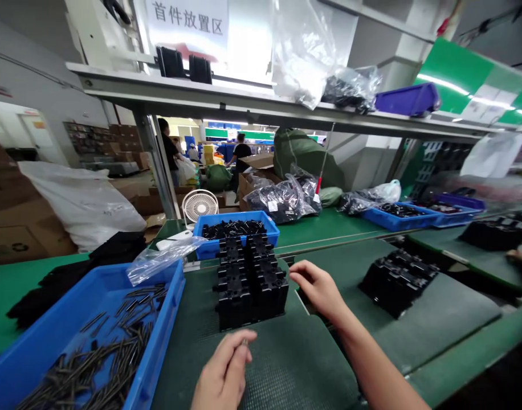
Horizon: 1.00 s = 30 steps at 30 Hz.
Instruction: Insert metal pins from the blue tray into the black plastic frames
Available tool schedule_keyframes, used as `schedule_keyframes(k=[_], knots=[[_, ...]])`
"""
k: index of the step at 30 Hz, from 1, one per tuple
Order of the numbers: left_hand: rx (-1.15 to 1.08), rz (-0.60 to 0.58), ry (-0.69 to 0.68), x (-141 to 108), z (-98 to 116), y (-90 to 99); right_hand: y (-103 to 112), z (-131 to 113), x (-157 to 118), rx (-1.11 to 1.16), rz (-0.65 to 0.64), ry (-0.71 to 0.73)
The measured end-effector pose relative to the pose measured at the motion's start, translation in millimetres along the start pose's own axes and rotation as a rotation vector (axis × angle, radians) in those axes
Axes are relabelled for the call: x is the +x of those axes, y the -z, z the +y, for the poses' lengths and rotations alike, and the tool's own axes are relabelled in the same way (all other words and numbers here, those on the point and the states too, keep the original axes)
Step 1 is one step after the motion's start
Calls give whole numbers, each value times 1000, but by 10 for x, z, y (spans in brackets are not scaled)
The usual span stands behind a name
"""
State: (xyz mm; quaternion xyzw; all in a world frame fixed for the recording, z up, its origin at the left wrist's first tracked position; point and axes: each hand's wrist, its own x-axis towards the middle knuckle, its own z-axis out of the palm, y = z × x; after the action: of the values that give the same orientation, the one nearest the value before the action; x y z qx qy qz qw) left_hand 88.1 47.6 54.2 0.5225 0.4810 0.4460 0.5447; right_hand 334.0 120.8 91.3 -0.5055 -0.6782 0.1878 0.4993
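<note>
Bright overhead light glares off the green panel (453,80); edges bow.

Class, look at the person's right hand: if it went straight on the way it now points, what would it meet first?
The right hand points up and left, so it would probably meet the stack of black parts first. Its fingertips look very close to the stack, though depth is hard to judge from this view.

left hand (222,370): small pin (244,342) | right hand (316,290): beside black plastic blocks (250,282)

Black plastic blocks (233,302) in tight rows
</note>
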Motion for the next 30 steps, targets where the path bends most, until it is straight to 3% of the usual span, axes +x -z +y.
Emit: schedule_keyframes(k=[3,7,12,18,24,27,30], knots=[[-26,-49,-55,276,123,-172,-58,176,105,-23,-13,8],[-71,-55,-57,488,-27,-324,-161,267,99,-53,-37,25],[-11,-64,-53,531,-318,-291,-154,283,109,-83,-34,30],[-13,-54,-25,475,-301,-201,-168,321,127,-142,-118,68],[130,123,-141,461,-217,-129,-276,-41,-13,-207,-149,120],[195,183,-256,455,-204,-101,-441,-276,-173,-215,-286,61],[262,238,-379,438,-226,-121,-644,-339,-312,-266,-386,99]])
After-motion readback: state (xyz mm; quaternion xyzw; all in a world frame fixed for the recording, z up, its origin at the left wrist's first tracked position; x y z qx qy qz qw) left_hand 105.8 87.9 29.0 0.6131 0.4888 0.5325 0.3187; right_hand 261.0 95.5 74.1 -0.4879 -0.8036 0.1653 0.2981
